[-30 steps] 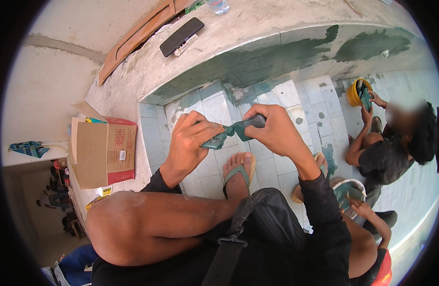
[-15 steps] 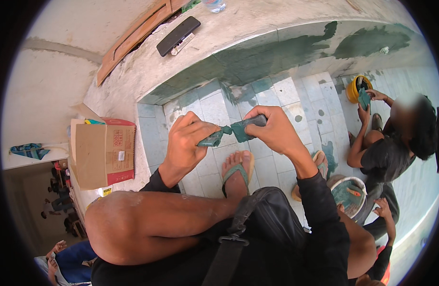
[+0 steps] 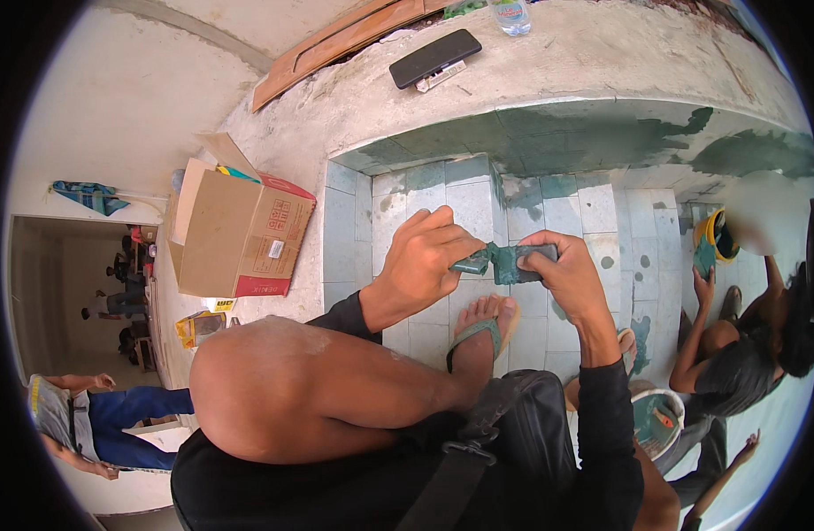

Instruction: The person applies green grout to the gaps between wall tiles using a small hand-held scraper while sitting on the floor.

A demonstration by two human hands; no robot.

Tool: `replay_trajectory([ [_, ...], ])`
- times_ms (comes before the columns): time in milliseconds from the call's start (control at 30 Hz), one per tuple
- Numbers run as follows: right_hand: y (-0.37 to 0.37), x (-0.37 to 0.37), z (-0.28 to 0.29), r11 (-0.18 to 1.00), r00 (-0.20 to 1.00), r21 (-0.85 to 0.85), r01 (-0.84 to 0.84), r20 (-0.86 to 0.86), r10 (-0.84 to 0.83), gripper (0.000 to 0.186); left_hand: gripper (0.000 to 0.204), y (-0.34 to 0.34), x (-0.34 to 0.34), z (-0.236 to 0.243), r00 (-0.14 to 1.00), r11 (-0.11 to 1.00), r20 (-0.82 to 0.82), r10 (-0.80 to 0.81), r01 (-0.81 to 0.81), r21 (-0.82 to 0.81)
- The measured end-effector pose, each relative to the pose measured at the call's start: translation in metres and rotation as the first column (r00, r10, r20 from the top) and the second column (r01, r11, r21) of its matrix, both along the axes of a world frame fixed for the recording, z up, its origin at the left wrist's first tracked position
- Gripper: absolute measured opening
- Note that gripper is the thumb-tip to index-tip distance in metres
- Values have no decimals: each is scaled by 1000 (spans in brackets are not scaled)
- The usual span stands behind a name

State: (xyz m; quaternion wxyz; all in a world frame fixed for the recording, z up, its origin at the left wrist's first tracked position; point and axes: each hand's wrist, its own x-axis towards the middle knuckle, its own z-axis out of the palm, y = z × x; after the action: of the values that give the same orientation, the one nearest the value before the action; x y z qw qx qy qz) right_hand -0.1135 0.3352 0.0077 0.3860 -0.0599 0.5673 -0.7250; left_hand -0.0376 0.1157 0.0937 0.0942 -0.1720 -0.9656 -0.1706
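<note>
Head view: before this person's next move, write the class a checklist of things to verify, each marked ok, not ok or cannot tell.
1. Left hand grips the green-smeared piece: ok.
2. Right hand grips the dark block, thumb on it: ok.
3. The two held pieces touch each other: cannot tell; their facing ends are very close.
4. Floor tiles free of green marks: not ok; several spots and smears show.
5. Phone away from the hands: ok; it lies on the ledge.
</note>
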Motion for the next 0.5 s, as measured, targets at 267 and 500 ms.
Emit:
replay_trajectory([
  [267,-1,-8,-9,999,987,-4,-37,159,37,21,41,-3,-5,-12,999,998,-26,23,-22,67],
  [500,-16,-6,-20,988,989,-129,-81,116,97,22,39,-15,2,7,999,999,-30,33,-33,-7],
])
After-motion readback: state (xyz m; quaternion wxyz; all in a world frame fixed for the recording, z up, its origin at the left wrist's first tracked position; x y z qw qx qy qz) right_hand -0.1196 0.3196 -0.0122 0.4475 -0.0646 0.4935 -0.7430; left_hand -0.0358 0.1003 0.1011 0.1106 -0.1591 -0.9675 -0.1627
